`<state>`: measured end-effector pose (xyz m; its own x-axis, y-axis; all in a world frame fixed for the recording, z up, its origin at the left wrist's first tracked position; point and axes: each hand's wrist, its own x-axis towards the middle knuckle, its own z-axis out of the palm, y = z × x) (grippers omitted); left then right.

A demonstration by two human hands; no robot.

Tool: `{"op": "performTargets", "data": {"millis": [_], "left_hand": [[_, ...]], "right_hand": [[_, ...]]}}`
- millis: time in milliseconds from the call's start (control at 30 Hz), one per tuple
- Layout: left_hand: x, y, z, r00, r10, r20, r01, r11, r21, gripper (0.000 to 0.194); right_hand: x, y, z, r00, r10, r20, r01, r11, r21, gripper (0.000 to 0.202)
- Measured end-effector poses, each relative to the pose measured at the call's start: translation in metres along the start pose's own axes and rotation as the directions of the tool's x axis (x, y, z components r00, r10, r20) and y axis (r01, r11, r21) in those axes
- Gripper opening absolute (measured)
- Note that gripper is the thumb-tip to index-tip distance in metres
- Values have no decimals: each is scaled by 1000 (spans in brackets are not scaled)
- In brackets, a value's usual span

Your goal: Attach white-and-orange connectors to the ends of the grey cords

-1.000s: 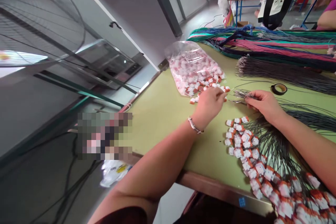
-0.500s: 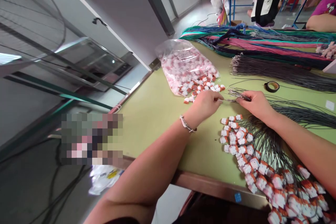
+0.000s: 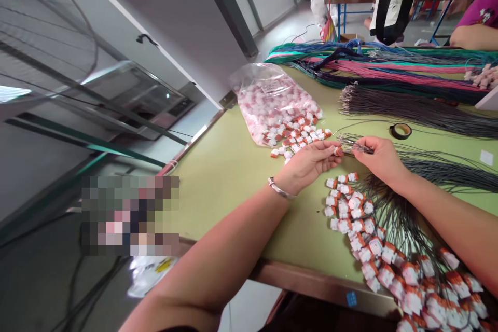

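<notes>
Between the thumb and fingertips of my left hand is a small white-and-orange connector. My right hand is closed on a bundle of thin dark wires, whose metal-tipped ends point left towards the connector. Whether connector and wire touch is too small to tell. Loose connectors spill out of a clear plastic bag beyond my left hand. Nearer the table's front edge lies a pile of connectors with dark wires attached.
A roll of black tape lies on the green table beyond my right hand. Bundles of dark wires and coloured wires stretch across the back. A person's arm shows at the upper right.
My left hand has turned and its fingers have spread somewhat; a connector now shows at its fingertips. My right hand still holds the wires, nearly in the same place.
</notes>
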<state>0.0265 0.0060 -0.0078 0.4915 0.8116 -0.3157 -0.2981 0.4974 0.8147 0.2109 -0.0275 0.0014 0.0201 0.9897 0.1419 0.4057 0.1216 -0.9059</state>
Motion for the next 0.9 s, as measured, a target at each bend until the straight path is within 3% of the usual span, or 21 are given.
{"op": "performTargets", "data": {"millis": [700, 900], "left_hand": [[0, -3, -3, 998, 56, 1, -56, 996, 63, 10], [-1, -4, 0, 982, 186, 25, -188, 963, 193, 17]], "right_hand": [[1, 5, 1, 999, 28, 25, -25, 991, -131, 8], [1, 5, 1, 994, 51, 91, -39, 990, -132, 9]]}}
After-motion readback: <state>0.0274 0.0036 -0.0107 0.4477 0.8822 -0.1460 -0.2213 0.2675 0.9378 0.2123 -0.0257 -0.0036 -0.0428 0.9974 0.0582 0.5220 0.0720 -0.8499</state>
